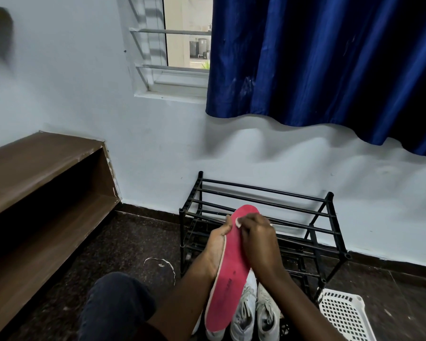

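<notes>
Your left hand [217, 249] grips the insole [228, 279] steady so your right hand [258, 239], pinching a white wad [238, 222], can rub it.

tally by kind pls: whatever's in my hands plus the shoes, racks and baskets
insole: 1, red, held by the left hand
small white scrap: 1, pinched by the right hand
shoes: 2, white
shoe rack: 1, black
basket: 1, white
total: 6
</notes>
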A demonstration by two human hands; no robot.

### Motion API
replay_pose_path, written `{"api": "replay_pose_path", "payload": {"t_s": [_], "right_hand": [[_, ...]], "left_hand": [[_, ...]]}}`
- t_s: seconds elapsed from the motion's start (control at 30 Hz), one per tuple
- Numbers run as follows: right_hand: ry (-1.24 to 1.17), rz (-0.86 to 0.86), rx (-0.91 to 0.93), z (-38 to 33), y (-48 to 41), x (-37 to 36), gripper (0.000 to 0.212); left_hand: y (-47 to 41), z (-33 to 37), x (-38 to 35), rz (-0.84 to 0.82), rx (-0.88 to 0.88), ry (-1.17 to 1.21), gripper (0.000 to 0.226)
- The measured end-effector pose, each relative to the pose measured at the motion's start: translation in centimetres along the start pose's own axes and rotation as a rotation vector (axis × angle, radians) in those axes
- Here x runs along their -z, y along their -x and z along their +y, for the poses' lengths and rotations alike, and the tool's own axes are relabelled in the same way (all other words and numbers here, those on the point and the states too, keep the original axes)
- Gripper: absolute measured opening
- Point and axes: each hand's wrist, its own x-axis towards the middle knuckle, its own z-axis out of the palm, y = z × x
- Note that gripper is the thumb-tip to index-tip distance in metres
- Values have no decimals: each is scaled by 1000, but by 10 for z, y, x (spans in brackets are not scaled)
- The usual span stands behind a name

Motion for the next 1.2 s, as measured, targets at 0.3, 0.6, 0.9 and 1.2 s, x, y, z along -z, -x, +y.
{"api": "replay_pose_path", "payload": {"t_s": [0.3,0.6,0.9,1.2], "right_hand": [[64,-55,-126,-20,11,-2,28],[1,-15,-138,-9,6,6,18],[-15,128,-252,-11,-7,6,20],[-89,-69,-278,-7,14,16,17]], "left_hand": [[5,4,-6,103,-53,-117,52],[9,-1,-8,99,-18,-96,51],[8,1,-13,114,-76,-92,56],[0,3,-5,219,-75,-159,52]]}}
